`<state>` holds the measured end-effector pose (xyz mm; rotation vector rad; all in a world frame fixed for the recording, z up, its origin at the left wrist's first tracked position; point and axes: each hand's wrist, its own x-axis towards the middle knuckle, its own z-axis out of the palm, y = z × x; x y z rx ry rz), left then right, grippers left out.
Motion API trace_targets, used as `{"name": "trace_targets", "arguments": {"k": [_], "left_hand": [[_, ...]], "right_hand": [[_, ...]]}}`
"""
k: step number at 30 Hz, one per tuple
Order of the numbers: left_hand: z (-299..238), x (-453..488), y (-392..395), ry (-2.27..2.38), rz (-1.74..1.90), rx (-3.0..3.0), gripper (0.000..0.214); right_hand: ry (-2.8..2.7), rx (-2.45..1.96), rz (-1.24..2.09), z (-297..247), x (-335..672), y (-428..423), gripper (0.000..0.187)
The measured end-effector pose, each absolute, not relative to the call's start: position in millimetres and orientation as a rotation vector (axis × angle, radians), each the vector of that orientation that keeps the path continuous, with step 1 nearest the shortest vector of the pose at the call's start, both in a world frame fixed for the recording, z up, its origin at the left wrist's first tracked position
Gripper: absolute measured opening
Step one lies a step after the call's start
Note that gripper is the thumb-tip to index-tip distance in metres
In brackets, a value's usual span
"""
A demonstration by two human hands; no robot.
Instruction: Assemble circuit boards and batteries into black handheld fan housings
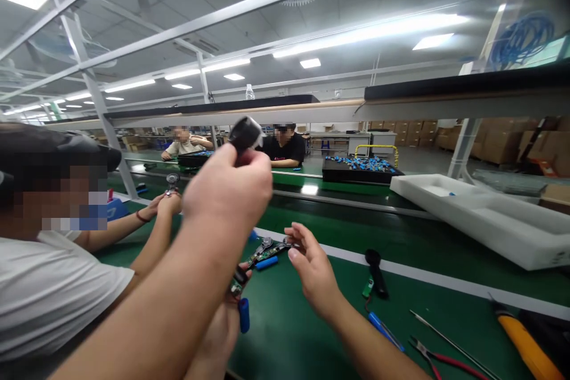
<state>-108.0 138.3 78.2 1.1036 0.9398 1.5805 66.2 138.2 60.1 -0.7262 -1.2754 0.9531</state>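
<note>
While the left hand (pixel 225 187) is gripping a black piece (pixel 244 133) high up in a closed fist, the right hand (pixel 312 267) is hanging low, just beside a green board strip (pixel 267 254). The strip is lying on the green bench (pixel 285 356), its long axis running from lower left to upper right, with its far end pointing at the right hand. That makes the right hand the nearer one by far, while the left is holding well above the strip. The right hand is forming a narrow pinch, with its fingers (pixel 297 238) curling toward the thumb and nothing showing between them, though I cannot tell whether they are touching the strip's end.

The strip is showing silver metal tabs along its green board, and a blue cell (pixel 267 262) is lying just beside it. Below the raised forearm, a third hand (pixel 218 338) is holding a blue cell (pixel 243 314) against a dark board end, but I cannot tell whose arm it is on. The black piece is blurred and partly hidden by the fingers, so I cannot say what it is.

Left of the strip, a co-worker (pixel 44 297) is working with both hands raised around a round metal part (pixel 172 179), while pliers (pixel 427 347) are lying on the bench to the strip's right.
</note>
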Motion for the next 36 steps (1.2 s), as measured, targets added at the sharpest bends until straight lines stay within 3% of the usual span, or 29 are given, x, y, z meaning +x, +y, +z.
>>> {"name": "trace_targets", "arguments": {"k": [4,8,12,24,32,36], "left_hand": [[39.6,-105.0,115.7,0.967,1.588,1.121,0.039],[36.6,-88.2,109.5,0.932,1.386,1.309,0.035],[40.2,-82.2,106.6,0.92,1.304,1.401,0.031],[59.5,-68.3,79.5,1.016,1.737,1.784,0.013],[64.3,-70.7,77.1,0.754,1.297,1.287,0.022],[69.0,-59.5,64.6,0.756,1.293,1.189,0.022]], "right_hand": [[-1.329,-0.76,1.115,45.8,55.3,140.1,0.034],[-1.279,-0.676,1.218,44.7,50.9,140.3,0.049],[-1.197,-0.654,1.206,55.5,60.6,137.5,0.048],[-1.22,-0.261,1.28,81.7,81.0,121.8,0.048],[-1.261,-0.288,1.302,86.4,81.3,111.7,0.054],[-1.251,-0.239,1.403,85.6,80.5,109.5,0.054]]}}
